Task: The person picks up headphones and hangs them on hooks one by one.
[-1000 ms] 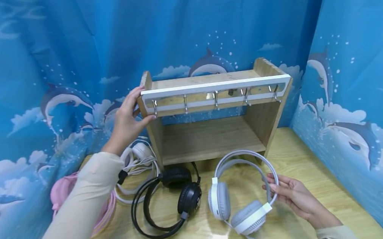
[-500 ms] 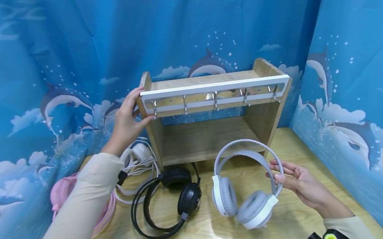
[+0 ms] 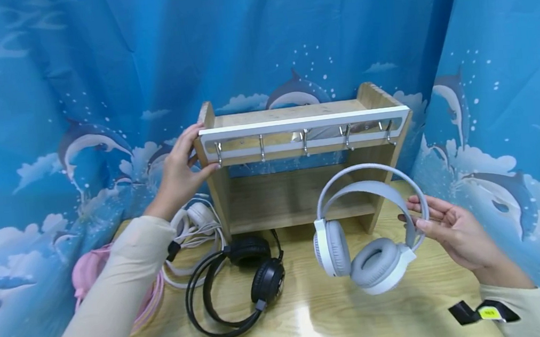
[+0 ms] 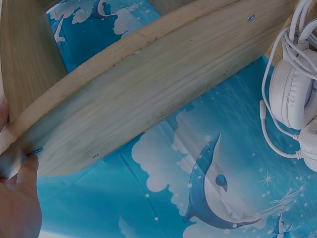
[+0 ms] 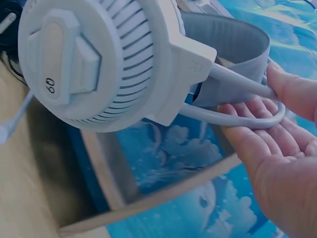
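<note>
My right hand (image 3: 459,235) pinches the headband of the white headphones (image 3: 380,266) on its right side, between thumb and fingers. They hang over the table in front of the rack's right end, headband up, grey ear cushions toward me. In the right wrist view one white ear cup (image 5: 89,64) fills the upper left, and the grey inner band (image 5: 228,54) shows by the thumb. My left hand (image 3: 178,171) grips the left side panel of the wooden rack (image 3: 296,198), thumb at the front near the leftmost hook. A row of several metal hooks (image 3: 305,141) runs along its white front rail.
Black headphones (image 3: 265,281) lie on the table (image 3: 342,328) before the rack. Left of them are white headphones with coiled cable (image 3: 199,217), and pink headphones (image 3: 86,270) partly behind the left sleeve. A blue dolphin-print curtain (image 3: 259,41) surrounds the back and sides.
My right hand has raised the white headphones from low over the table and carried them to the right, turning the ear cushions toward me. My left hand has stayed on the rack.
</note>
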{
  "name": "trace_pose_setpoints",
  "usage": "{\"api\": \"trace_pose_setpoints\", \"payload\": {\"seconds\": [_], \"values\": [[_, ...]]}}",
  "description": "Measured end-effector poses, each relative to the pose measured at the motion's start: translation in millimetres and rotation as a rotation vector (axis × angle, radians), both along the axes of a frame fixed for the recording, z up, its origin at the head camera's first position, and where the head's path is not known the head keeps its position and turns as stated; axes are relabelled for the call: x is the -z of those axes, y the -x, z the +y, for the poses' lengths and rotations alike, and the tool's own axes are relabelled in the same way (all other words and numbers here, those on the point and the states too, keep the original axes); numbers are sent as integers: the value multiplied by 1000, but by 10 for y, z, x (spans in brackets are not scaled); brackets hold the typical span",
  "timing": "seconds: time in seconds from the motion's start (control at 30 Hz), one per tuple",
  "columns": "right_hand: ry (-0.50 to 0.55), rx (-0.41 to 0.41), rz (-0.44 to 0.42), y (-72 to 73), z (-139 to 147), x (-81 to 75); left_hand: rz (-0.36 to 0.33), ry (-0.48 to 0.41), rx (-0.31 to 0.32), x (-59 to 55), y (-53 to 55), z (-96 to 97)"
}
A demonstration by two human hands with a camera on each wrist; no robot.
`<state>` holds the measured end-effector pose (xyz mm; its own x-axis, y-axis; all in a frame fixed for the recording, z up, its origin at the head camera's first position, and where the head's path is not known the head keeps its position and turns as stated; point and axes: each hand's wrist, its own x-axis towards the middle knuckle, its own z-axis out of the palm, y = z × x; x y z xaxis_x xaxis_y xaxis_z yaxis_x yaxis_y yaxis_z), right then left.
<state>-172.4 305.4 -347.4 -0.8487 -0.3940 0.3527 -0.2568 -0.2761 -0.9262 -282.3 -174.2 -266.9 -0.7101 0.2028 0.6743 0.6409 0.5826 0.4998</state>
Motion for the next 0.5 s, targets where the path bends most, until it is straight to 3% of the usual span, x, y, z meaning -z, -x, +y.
{"api": "trace_pose_setpoints", "payload": {"seconds": [0.2, 0.33, 0.5], "values": [[32, -92, 30, 76, 186, -173, 3, 1, -1, -5, -6, 4], [-10, -79, 49, 137, 312, -263, 0, 0, -2, -8, -13, 8], [-61, 5, 79, 219, 440, -335, 3, -5, 0, -6, -17, 3]]}}
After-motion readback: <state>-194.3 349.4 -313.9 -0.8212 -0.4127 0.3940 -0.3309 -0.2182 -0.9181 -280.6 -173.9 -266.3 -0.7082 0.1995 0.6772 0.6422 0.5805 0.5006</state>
